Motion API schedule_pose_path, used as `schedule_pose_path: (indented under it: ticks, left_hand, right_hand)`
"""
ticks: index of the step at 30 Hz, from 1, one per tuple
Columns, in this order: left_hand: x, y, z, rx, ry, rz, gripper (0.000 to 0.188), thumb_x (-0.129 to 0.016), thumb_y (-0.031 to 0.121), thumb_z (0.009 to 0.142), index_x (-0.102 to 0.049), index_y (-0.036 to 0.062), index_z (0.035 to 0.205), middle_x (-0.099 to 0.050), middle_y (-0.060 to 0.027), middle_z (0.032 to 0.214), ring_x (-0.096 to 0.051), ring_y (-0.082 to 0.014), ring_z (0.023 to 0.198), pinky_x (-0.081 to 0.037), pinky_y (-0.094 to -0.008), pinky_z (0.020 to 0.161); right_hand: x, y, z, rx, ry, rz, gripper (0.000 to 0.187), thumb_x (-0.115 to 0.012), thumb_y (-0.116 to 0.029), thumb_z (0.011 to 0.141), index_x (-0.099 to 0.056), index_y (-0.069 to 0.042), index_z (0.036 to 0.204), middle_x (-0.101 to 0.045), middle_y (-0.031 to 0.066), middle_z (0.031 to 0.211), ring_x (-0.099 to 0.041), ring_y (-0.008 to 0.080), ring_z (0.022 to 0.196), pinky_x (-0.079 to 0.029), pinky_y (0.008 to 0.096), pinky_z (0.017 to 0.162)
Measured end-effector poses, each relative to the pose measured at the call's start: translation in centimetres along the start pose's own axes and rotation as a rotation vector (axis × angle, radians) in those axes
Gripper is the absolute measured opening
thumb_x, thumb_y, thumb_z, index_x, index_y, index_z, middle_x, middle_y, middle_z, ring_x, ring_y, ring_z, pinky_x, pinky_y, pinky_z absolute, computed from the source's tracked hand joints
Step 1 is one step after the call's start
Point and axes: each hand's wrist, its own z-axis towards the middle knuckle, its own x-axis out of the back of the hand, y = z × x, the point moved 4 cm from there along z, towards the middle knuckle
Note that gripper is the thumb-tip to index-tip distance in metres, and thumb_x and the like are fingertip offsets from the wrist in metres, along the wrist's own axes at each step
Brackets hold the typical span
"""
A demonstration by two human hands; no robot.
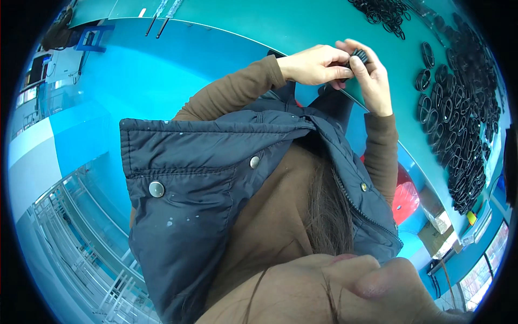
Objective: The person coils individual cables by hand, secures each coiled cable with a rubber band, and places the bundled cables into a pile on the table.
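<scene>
My left hand (315,65) and my right hand (373,83) meet over the near edge of the green tabletop (302,32). Between them they hold a small black ridged bundle (359,55), which looks like closely stacked strands or loops. My left thumb and fingers pinch it from the left. The right thumb and curled fingers close on it from the other side. The fingers hide much of the bundle, so I cannot make out its exact kind.
Many coiled black cord loops (453,124) lie heaped along the tabletop's right side. Another pile of black loops (386,16) sits at the far edge. A red seat (404,202) and a cardboard box (434,237) are at right. A blue stool (93,39) stands far left.
</scene>
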Motion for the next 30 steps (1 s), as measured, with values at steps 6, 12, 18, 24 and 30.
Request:
schedule_pose_path:
  ticks: [6,12,18,24,30]
  left_hand:
    - [-0.5,0.7,-0.4,-0.074,-0.002,0.110,0.015,-0.056,0.014,0.095,-0.060,-0.0003,0.093,-0.066,-0.0107,0.082,-0.068,-0.0175,0.073,-0.057,-0.0267,0.068]
    - [-0.4,0.4,-0.5,-0.043,-0.017,0.203,0.015,-0.054,0.008,0.094,-0.061,-0.0012,0.104,-0.066,-0.0110,0.089,-0.068,-0.0179,0.077,-0.056,-0.0263,0.071]
    - [-0.4,1.4,-0.4,-0.097,-0.017,0.171,0.015,-0.055,0.008,0.094,-0.061,-0.0014,0.103,-0.067,-0.0108,0.089,-0.068,-0.0180,0.076,-0.056,-0.0262,0.071]
    - [-0.4,1.0,-0.2,-0.068,-0.047,0.235,0.016,-0.055,0.008,0.094,-0.061,-0.0015,0.105,-0.066,-0.0121,0.093,-0.068,-0.0190,0.081,-0.057,-0.0272,0.074]
    - [-1.6,1.3,-0.2,-0.010,-0.021,-0.105,0.020,-0.056,0.008,0.094,-0.059,-0.0018,0.111,-0.064,-0.0141,0.100,-0.068,-0.0225,0.087,-0.057,-0.0292,0.078]
  right_hand:
    - [-0.8,-0.4,-0.4,-0.052,-0.138,-0.073,0.037,-0.053,-0.020,0.097,-0.049,0.002,0.128,-0.057,0.0211,0.126,-0.062,0.0255,0.102,-0.054,0.0310,0.083]
    - [-1.2,-0.2,-0.4,-0.064,-0.146,-0.026,0.037,-0.054,-0.015,0.096,-0.047,0.001,0.129,-0.057,0.0218,0.125,-0.061,0.0257,0.103,-0.054,0.0312,0.084]
    - [-1.8,-0.3,-0.6,0.042,-0.092,0.059,0.036,-0.056,-0.012,0.095,-0.048,0.002,0.127,-0.058,0.0216,0.124,-0.062,0.0254,0.103,-0.054,0.0306,0.084]
    - [-1.6,-0.6,-0.9,0.004,-0.074,0.039,0.034,-0.057,-0.011,0.094,-0.049,0.002,0.125,-0.059,0.0214,0.122,-0.061,0.0250,0.103,-0.054,0.0304,0.084]
    - [0.2,-0.2,-1.1,-0.061,-0.003,0.228,0.032,-0.056,-0.014,0.095,-0.051,0.001,0.123,-0.059,0.0215,0.122,-0.061,0.0260,0.105,-0.052,0.0316,0.088]
